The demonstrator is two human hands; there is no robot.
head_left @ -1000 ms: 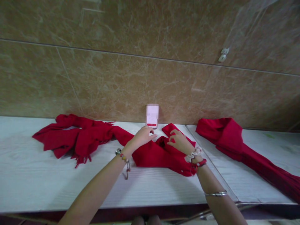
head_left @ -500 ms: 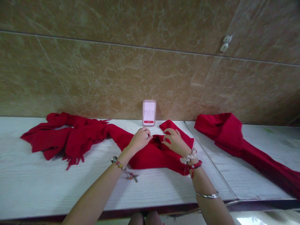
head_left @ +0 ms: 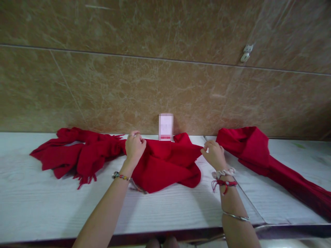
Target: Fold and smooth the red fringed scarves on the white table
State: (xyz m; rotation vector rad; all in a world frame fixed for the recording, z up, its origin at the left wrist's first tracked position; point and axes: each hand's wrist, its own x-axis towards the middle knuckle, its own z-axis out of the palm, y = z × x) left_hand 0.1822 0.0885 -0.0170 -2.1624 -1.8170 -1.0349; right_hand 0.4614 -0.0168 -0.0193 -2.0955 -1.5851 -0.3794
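A red scarf (head_left: 165,165) lies partly spread in front of me on the white wood-grain tabletop (head_left: 160,210). My left hand (head_left: 135,146) pinches its upper left edge. The fingers of my right hand (head_left: 213,151) are closed on the scarf's right corner, which is drawn out to a point. Between the hands the cloth is stretched, with loose folds below and a flap behind. Left of it, a bunched red fringed scarf (head_left: 80,150) touches or runs into this cloth; I cannot tell which.
Another red scarf (head_left: 248,144) lies looped at the right, its tail reaching the table's right edge. A phone (head_left: 166,126) leans upright on the brown tiled wall (head_left: 116,86). A small white hook (head_left: 247,53) is fixed to the wall. A seam crosses the table at the right.
My hands have moved apart, the left leftward and the right rightward, drawing the scarf's upper layer out between them. The view has shifted slightly.
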